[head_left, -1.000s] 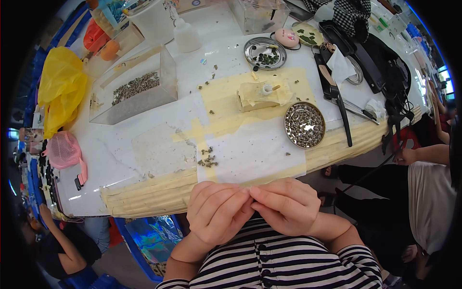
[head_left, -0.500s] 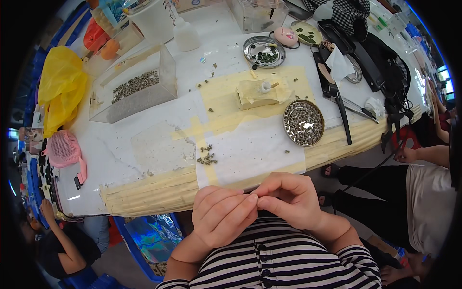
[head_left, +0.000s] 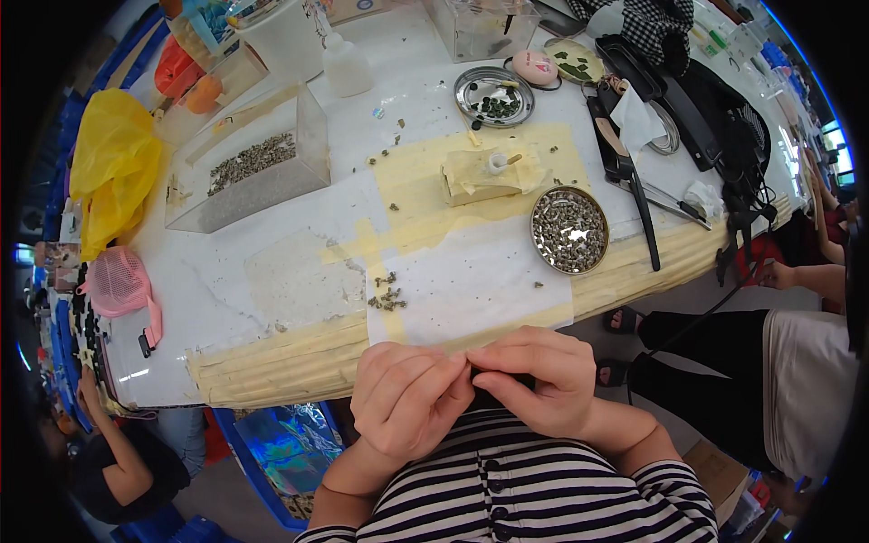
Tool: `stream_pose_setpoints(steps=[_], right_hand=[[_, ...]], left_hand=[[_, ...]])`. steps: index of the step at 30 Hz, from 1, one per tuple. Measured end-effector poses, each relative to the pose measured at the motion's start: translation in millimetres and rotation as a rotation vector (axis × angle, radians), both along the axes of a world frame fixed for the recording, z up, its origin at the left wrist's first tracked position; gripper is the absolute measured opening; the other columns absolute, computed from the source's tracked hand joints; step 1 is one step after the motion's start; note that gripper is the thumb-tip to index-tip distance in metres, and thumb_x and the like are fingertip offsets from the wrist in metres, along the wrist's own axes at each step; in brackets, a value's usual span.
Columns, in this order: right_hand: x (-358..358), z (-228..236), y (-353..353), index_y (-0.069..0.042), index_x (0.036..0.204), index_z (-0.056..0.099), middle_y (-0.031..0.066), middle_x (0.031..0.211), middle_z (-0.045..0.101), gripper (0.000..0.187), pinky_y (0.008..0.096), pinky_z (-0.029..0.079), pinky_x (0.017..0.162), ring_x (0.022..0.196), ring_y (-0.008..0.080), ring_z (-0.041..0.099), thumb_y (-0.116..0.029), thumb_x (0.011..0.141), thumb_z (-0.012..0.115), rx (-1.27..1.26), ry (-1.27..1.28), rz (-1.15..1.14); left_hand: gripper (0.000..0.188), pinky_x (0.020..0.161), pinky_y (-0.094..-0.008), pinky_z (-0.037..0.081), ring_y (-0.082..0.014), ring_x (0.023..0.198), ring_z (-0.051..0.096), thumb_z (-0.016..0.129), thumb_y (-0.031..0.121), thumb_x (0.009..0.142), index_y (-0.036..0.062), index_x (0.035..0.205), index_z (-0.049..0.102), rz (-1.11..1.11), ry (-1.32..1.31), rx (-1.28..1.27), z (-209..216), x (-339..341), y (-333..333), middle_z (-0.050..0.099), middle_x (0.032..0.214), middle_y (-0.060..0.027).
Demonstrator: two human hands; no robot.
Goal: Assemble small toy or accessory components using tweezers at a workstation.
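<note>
Close to my body, just off the table's front edge, my left hand and my right hand meet at the fingertips. Both are closed in a pinch. A tiny dark spot shows between them, but the fingers hide what it is. Beyond them a white paper sheet lies on the table, with a small heap of metallic parts at its left side. A round tin full of similar small parts stands at the sheet's right corner. Behind the sheet sits a block wrapped in yellowish tape, bearing a small white cup.
A clear bin of small parts stands at left, near a yellow plastic bag and a pink mesh item. Farther back is a metal dish with dark green pieces. Black-handled tools lie right. Other people sit at both sides.
My hands have shifted slightly left, and their fingertips have moved a little apart, with a dark gap now showing between them. The table's things stay in place.
</note>
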State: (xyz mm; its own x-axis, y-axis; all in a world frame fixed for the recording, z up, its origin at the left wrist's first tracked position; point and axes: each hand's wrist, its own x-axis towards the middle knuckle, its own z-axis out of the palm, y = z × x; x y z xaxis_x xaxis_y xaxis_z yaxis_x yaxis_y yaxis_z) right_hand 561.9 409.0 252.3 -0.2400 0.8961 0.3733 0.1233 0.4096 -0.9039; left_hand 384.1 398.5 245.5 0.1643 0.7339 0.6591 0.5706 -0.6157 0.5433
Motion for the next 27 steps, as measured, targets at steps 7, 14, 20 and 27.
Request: stream_pose_setpoints(steps=[7, 14, 20, 27], right_hand=[[5, -2, -8, 0.003, 0.105, 0.069, 0.0086, 0.098, 0.069, 0.015, 0.0229, 0.054, 0.078, 0.089, 0.0109, 0.066, 0.001, 0.090, 0.067, -0.676, 0.479, 0.214], [11, 1, -4, 0.004, 0.103, 0.064, 0.0070, 0.100, 0.067, 0.013, 0.0228, 0.053, 0.079, 0.088, 0.0096, 0.064, 0.002, 0.091, 0.066, -0.886, 0.616, 0.338], [7, 5, -4, 0.001, 0.096, 0.067, 0.0070, 0.092, 0.068, 0.011, 0.0230, 0.054, 0.071, 0.079, 0.0116, 0.065, 0.002, 0.086, 0.071, -0.603, 0.461, 0.200], [0, -4, 2, -0.003, 0.101, 0.074, 0.0083, 0.087, 0.068, 0.032, 0.0280, 0.058, 0.064, 0.073, 0.0210, 0.069, -0.002, 0.070, 0.079, 0.459, -0.206, -0.063]], left_hand=[[0.020, 0.063, -0.0321, 0.047, -0.0217, 0.072, 0.064, 0.079, 0.003, 0.077, 0.0044, 0.094, 0.068, -0.066, 0.033, 0.058, 2, 0, -2, 0.065, 0.085, -0.0038], [0.020, 0.063, -0.0320, 0.047, -0.0210, 0.073, 0.064, 0.080, 0.006, 0.077, 0.0056, 0.093, 0.068, -0.116, 0.020, 0.047, 4, -1, -2, 0.066, 0.086, -0.0027], [0.024, 0.065, -0.0320, 0.050, -0.0198, 0.076, 0.065, 0.080, 0.003, 0.072, 0.0057, 0.094, 0.070, -0.089, -0.001, 0.048, 0, 1, -2, 0.067, 0.085, -0.0024], [0.023, 0.062, -0.0327, 0.049, -0.0208, 0.072, 0.064, 0.080, 0.001, 0.071, 0.0036, 0.091, 0.069, -0.018, -0.015, -0.040, 4, 2, 1, 0.065, 0.080, -0.0043]])
